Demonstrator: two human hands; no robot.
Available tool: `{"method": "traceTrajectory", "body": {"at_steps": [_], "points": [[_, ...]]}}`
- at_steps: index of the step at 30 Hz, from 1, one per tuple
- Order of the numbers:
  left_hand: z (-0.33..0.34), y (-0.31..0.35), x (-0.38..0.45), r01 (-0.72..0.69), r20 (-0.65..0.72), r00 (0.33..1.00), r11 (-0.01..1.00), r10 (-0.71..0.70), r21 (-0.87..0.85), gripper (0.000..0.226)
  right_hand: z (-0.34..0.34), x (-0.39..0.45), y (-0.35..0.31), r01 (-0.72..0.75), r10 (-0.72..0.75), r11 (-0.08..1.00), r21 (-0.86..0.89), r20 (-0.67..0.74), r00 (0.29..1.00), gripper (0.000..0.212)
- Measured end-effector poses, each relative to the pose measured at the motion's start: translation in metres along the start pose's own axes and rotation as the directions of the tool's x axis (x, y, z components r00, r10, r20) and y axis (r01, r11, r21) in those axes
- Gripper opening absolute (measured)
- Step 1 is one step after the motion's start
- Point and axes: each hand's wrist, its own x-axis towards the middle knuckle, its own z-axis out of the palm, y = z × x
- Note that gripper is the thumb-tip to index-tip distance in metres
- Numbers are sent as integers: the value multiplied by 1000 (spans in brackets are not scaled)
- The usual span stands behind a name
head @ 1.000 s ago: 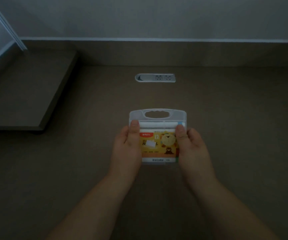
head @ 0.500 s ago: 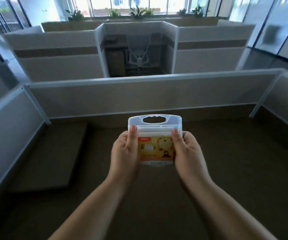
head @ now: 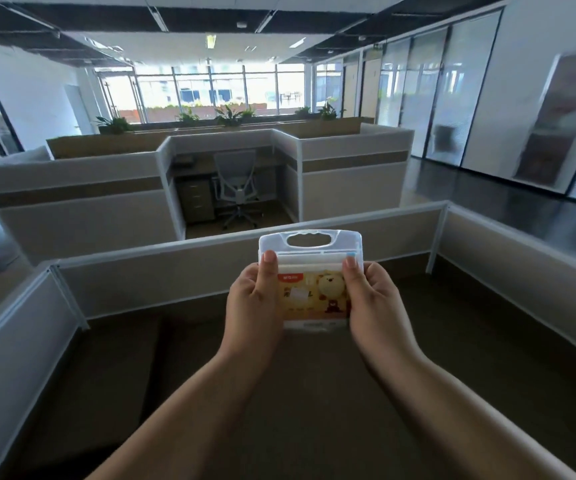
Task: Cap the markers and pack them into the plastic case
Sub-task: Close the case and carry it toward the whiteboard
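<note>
Head view: the plastic case (head: 310,271) has been lifted off the desk (head: 314,393) since a second ago and is held up at 12 o'clock, closed, the left hand (head: 255,299) and right hand (head: 371,299) gripping its sides with thumbs on the lid. This suggests that packing is finished or not begun; no markers can be seen, the printed bear label hides the inside, and the fingers behind the case are hidden.

Case: the plastic case (head: 310,268) was held up above the desk (head: 314,427), handle end away from the person
Left hand (head: 251,299): at the case's left side, thumb on its front
Right hand (head: 374,303): at its right side, thumb on its front
Partition (head: 161,268): along the desk's far edge, behind the case
Chair (head: 236,185): beyond the partition, in the cubicle
</note>
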Motion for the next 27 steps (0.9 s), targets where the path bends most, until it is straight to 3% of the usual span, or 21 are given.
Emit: {"method": "traceTrajectory", "body": {"at_steps": [13,27], "points": [[112,17,-39,-2,252,968,998,16,-55,46,-117,-44,-27,32,-26,999,21,-264,964,44],[366,14,-150,81,498,867,992,-22,-96,45,-377,-124,-58,2,-12,1000,-20,-503,864,36]]}}
